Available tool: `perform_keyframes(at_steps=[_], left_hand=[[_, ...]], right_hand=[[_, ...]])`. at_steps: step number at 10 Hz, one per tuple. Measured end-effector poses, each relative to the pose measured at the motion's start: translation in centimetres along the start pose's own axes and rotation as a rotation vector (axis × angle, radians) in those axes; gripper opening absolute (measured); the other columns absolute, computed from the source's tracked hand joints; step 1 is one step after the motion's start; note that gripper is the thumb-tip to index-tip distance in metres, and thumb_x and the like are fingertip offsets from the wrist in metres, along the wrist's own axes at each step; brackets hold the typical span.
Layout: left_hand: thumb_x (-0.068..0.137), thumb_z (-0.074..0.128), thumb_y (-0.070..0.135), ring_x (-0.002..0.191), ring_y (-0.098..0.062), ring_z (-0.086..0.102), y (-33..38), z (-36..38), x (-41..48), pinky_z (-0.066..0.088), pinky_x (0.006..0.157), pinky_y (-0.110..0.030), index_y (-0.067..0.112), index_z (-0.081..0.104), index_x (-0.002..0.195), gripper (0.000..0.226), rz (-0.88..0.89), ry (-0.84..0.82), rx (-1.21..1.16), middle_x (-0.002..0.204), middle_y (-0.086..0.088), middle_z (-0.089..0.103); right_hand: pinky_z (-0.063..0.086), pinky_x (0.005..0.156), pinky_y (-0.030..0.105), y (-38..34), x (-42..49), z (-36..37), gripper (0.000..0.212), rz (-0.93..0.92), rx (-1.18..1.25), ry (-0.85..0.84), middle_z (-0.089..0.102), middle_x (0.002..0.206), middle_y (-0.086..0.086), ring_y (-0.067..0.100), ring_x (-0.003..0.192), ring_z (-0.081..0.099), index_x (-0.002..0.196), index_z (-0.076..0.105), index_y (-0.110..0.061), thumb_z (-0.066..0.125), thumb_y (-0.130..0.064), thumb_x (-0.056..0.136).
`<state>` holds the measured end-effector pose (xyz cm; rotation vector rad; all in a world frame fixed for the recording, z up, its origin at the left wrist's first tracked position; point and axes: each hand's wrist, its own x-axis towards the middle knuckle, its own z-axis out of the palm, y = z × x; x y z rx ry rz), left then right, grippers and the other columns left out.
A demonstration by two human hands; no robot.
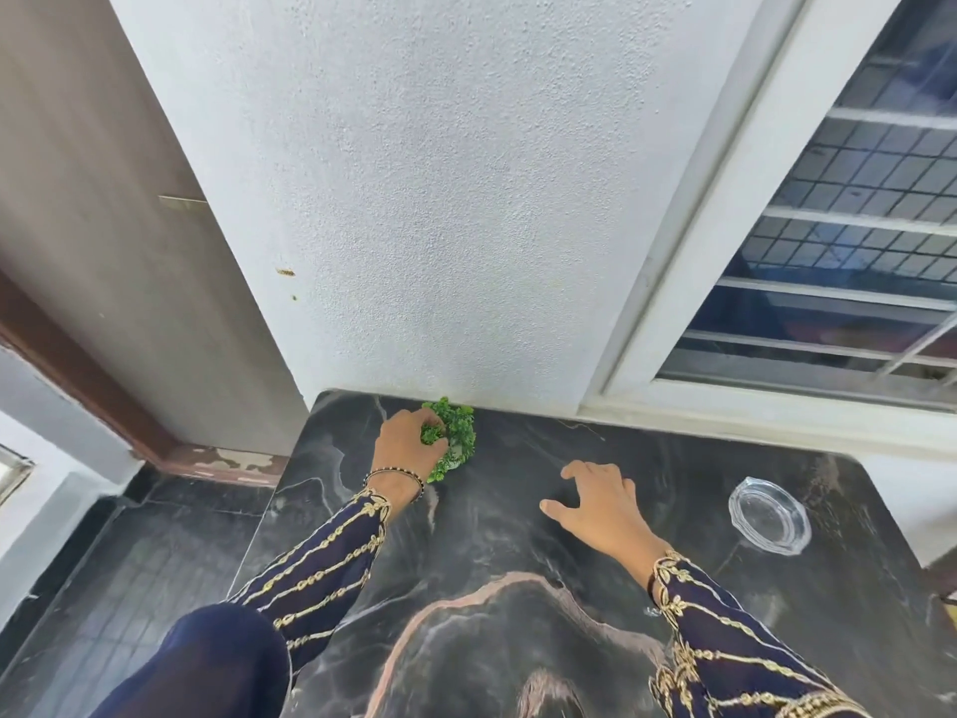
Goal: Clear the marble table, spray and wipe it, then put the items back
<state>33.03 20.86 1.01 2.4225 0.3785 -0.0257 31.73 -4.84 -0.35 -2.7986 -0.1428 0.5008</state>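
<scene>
Marble table (518, 588) filled the near view, dark and veined. Right hand (595, 502) was low over its middle, fingers spread, holding nothing; whether it touched the stone was hard to judge. Clear glass dish (770, 515) sat well apart, off to its right. Farther back, left hand (406, 443) curled around the small green plant (458, 432), tight against the white wall (440, 199).
</scene>
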Motion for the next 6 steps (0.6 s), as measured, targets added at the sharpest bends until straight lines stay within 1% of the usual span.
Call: perform_keyframes(at_steps=[1,2,3,4,5,6], left_hand=[[0.082,0.069,0.024,0.104,-0.028,0.059,0.1,0.2,-0.2,0.038,0.08,-0.024,0.022,0.07,0.108,0.026,0.049,-0.045,0.004,0.106,-0.003,0.055],[0.082,0.069,0.024,0.109,-0.024,0.058,0.2,0.3,-0.7,0.042,0.086,-0.026,0.025,0.071,0.109,0.027,0.08,-0.059,-0.001,0.127,-0.002,0.051],[0.081,0.068,0.026,0.113,-0.022,0.057,0.3,-0.2,-1.5,0.047,0.088,-0.03,0.031,0.07,0.11,0.03,0.092,-0.059,0.011,0.137,0.0,0.042],[0.081,0.067,0.032,0.125,-0.02,0.047,0.8,-0.9,-3.0,0.051,0.088,-0.038,0.04,0.066,0.114,0.034,0.093,-0.025,0.088,0.14,0.002,0.038],[0.083,0.065,0.034,0.134,-0.019,0.037,2.0,-1.8,-5.3,0.05,0.089,-0.041,0.038,0.063,0.121,0.038,0.111,0.065,0.151,0.143,0.001,0.037],[0.089,0.058,0.032,0.13,-0.02,0.046,3.0,-2.0,-7.3,0.047,0.097,-0.038,0.031,0.059,0.127,0.039,0.209,0.108,0.194,0.145,0.005,0.044]], right_hand=[[0.025,0.114,0.045,-0.3,-0.8,-0.1,0.056,0.019,-0.012,0.007,0.049,0.147,0.001,0.025,0.14,0.034,0.14,0.049,-0.021,0.056,-0.053,0.095],[0.024,0.115,0.046,-0.4,-1.8,-0.3,0.055,0.033,-0.012,0.019,0.049,0.148,0.001,0.026,0.14,0.034,0.14,0.049,-0.021,0.056,-0.053,0.096],[0.024,0.115,0.046,-0.2,-3.2,-0.5,0.054,0.044,-0.003,0.037,0.05,0.147,0.001,0.025,0.14,0.034,0.139,0.05,-0.021,0.056,-0.053,0.096],[0.024,0.116,0.047,0.1,-4.8,-0.9,0.053,0.032,0.008,0.051,0.05,0.147,0.001,0.025,0.14,0.035,0.139,0.05,-0.021,0.057,-0.052,0.096],[0.024,0.117,0.047,0.7,-7.1,-1.6,0.052,0.022,0.013,0.074,0.05,0.147,0.002,0.024,0.14,0.036,0.138,0.05,-0.02,0.056,-0.051,0.097],[0.025,0.117,0.045,1.7,-8.9,-2.4,0.054,-0.005,0.003,0.099,0.05,0.147,0.003,0.023,0.14,0.039,0.14,0.05,-0.018,0.052,-0.052,0.099]])
